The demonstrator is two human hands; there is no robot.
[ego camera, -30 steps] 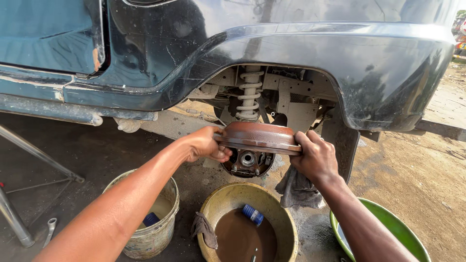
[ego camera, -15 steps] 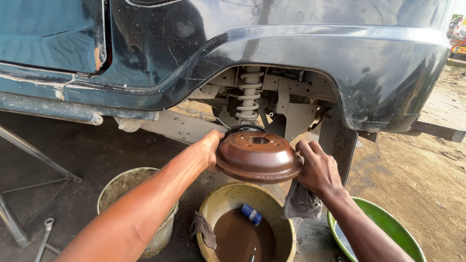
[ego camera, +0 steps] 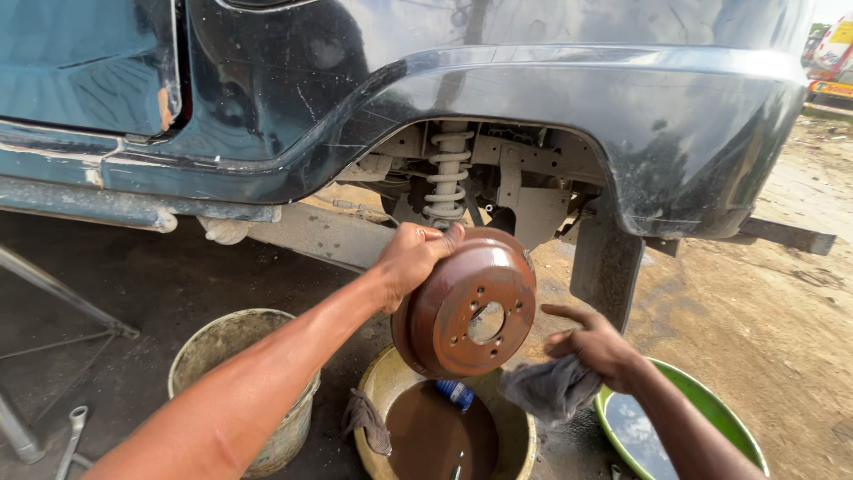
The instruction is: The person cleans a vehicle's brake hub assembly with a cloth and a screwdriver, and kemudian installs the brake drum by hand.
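A rusty brown brake drum (ego camera: pixel 466 307) with a ring of bolt holes faces me, held upright in front of the dark car's empty rear wheel arch (ego camera: pixel 498 169). My left hand (ego camera: pixel 410 256) grips its top left rim. My right hand (ego camera: pixel 593 342) sits just right of the drum, apart from it, with a grey rag (ego camera: pixel 549 389) bunched in its fingers. A coil spring (ego camera: pixel 446 176) shows inside the arch behind the drum.
Below the drum stands a yellow basin (ego camera: pixel 382 382) of brown liquid with a blue object and a rag on its rim. A dirty white bucket (ego camera: pixel 233 338) is at left, a green bowl (ego camera: pixel 711 418) at right. A wrench (ego camera: pixel 73 436) lies bottom left on dark wet ground.
The drum came off the hub area and turned from flat to upright, face toward me. My right hand let go of it and now holds only the rag.
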